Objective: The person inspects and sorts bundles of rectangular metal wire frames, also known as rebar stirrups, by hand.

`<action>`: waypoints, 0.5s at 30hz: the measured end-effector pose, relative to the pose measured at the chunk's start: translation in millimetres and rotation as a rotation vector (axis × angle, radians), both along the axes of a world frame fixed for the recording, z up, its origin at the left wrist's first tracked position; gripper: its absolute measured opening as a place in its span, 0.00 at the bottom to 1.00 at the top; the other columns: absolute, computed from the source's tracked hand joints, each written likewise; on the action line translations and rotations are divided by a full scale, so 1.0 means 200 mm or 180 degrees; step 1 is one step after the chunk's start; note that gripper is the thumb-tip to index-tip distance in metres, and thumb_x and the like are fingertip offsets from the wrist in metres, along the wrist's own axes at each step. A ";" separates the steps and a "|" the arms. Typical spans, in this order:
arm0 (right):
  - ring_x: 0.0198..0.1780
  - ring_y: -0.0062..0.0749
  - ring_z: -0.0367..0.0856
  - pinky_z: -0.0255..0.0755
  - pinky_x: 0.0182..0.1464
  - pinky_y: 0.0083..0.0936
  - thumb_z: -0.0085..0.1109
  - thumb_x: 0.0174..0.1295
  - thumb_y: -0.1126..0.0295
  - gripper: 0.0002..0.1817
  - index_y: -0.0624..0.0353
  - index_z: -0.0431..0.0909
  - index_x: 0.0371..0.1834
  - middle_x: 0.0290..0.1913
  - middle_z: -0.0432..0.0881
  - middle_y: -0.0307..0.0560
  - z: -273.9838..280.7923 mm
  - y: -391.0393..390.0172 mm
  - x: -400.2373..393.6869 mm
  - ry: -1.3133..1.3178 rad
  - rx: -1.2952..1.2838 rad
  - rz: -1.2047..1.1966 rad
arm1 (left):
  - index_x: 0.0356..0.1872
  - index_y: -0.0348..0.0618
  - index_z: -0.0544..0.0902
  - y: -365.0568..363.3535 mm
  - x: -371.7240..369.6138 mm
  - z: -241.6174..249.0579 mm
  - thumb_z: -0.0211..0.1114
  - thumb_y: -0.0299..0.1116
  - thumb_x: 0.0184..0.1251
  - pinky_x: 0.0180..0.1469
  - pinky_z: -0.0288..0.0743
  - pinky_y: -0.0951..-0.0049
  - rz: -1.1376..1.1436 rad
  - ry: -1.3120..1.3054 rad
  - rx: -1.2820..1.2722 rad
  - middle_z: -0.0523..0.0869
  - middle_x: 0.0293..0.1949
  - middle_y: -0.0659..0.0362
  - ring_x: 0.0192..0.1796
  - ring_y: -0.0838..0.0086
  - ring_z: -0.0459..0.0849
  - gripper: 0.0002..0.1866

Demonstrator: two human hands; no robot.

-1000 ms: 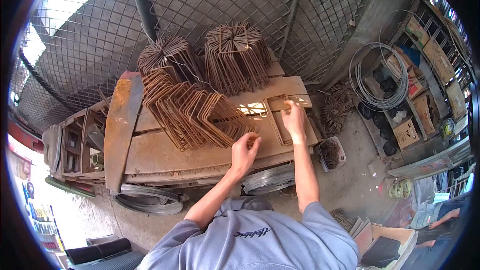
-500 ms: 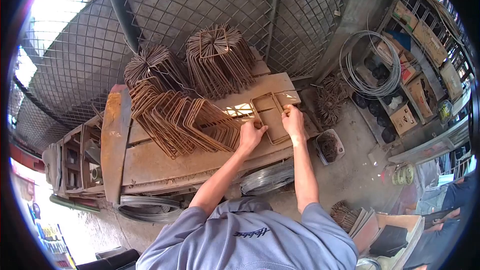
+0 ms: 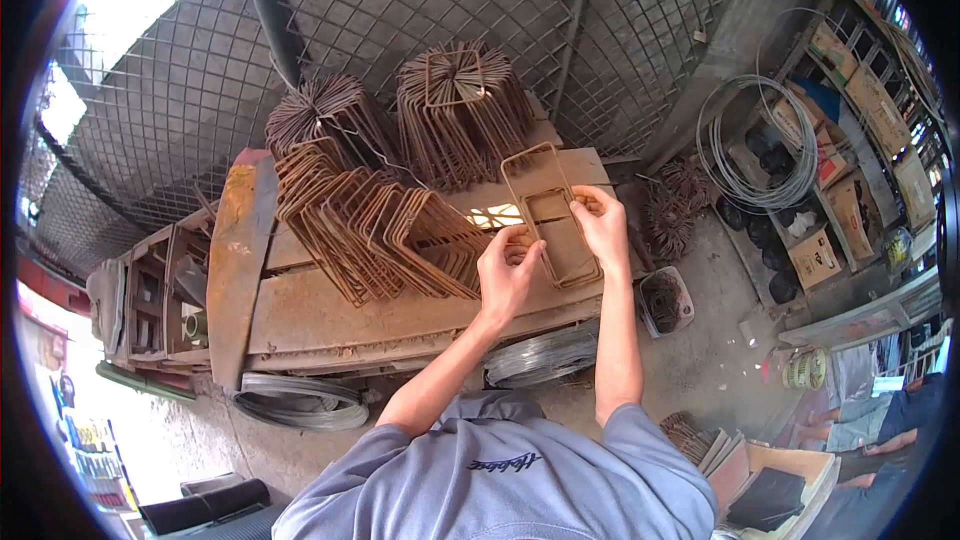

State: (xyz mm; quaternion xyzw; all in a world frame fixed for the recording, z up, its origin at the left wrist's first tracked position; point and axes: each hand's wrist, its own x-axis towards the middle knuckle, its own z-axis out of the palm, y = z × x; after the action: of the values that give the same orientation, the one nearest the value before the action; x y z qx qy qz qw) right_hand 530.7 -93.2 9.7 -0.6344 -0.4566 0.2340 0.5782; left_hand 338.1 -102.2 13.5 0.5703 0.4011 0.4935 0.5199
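Workshop yard, seen from above: welded wire-mesh fencing [image 3: 420,10] behind, concrete floor below, shelving with cardboard boxes [image 3: 860,110] at far right. Rusty steel-topped workbench [image 3: 330,310] across the middle, sunlit patch near its centre. On the bench, leaning row of bent rebar stirrups [image 3: 370,225], fanned and resting one against the next; behind it two tied stirrup bundles [image 3: 465,105] standing upright against the fence. Coil of wire [image 3: 755,145] hanging at right; further wire coils [image 3: 300,400] on the floor under the bench edge; small tub of tie-wire offcuts [image 3: 665,302] beside the bench end.

Rectangular stirrup [image 3: 530,175] lifted off the bench, tilted up and away, lower end between both hands; a second rectangular loop [image 3: 560,235] apparently just under it, whether lifted with it or lying on the bench not clear. Left hand [image 3: 507,272] closed, fingers pinched on the stirrup's lower left side. Right hand [image 3: 603,228] closed, thumb and fingers clamped on the right side.

Hazards, judged from this arrangement:
- Slip of the raised stirrup, from a fingertip grip on rough rusty bar held only at one end.
- Scratch or puncture to bare skin, from cut bar ends and scale.
- Collapse of the leaning row, from a knock by the left forearm or by the swinging free end.
- Snagging of the two loops, if hooked together, pulling the lower one off the bench toward the tub.
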 end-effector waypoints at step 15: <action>0.41 0.23 0.83 0.78 0.43 0.21 0.63 0.64 0.78 0.11 0.65 0.85 0.48 0.43 0.84 0.43 0.30 0.14 -0.68 -0.0197 0.0483 0.1377 | 0.51 0.39 0.76 -0.17 -0.46 -0.03 0.73 0.20 0.65 0.33 0.75 0.84 0.1019 -0.0805 0.0561 0.83 0.34 0.63 0.33 0.86 0.80 0.18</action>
State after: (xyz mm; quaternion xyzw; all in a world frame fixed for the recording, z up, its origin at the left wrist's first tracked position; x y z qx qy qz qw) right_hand 394.7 -64.5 70.0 -0.4833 -0.6157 0.2980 0.5463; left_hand 246.8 -137.2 6.8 0.4760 0.3735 0.6705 0.4293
